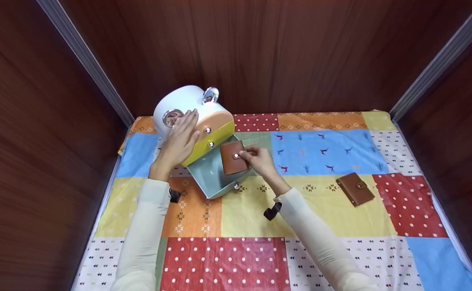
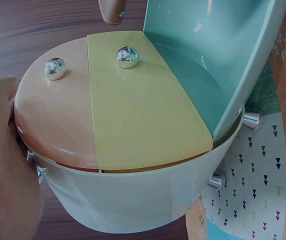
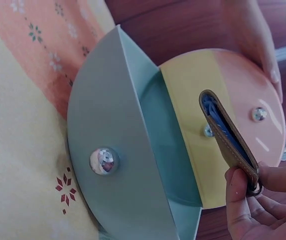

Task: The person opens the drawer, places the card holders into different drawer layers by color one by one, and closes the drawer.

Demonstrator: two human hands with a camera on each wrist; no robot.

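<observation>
A white rounded drawer box [image 1: 183, 97] stands at the back left of the table, its front in peach, yellow and pale green drawers with silver knobs. The green bottom drawer [image 1: 207, 173] is pulled out; the peach drawer [image 2: 58, 120] and yellow drawer [image 2: 143, 110] are closed. My left hand [image 1: 179, 139] rests on the box's top with straight fingers. Between thumb and fingers my right hand [image 1: 260, 161] pinches a small brown wallet [image 1: 232, 157] above the green drawer. In the right wrist view the wallet is seen edge-on, with blue showing inside.
Another brown wallet [image 1: 355, 189] with a snap strap lies on the right part of the patchwork tablecloth [image 1: 256, 258]. Dark wood panels [image 1: 252, 52] enclose the table at the back and both sides. The box has silver feet [image 2: 252, 120] and a silver top handle [image 1: 210, 95].
</observation>
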